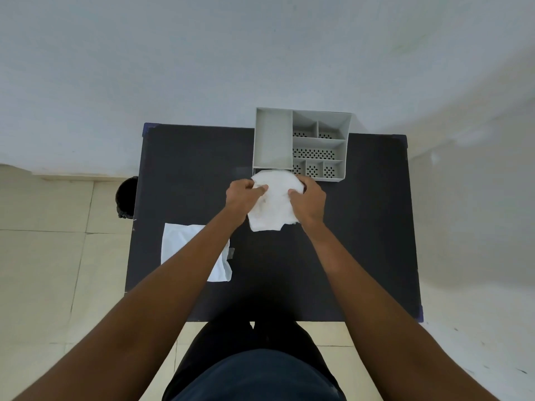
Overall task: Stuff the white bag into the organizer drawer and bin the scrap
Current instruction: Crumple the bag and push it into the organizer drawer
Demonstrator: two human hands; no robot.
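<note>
A crumpled white bag (274,201) lies on the black table (362,227), just in front of the grey organizer (272,137). My left hand (242,196) grips the bag's left side and my right hand (309,201) grips its right side. The organizer stands at the table's far edge with one long open compartment on the left and several small perforated ones on the right. Its drawer front is hidden behind the bag. A flat white sheet (185,244) lies on the table's left part, partly under my left forearm.
A black bin (126,195) stands on the tiled floor left of the table, mostly hidden by the table edge. A white wall rises behind the table. My legs are at the near edge.
</note>
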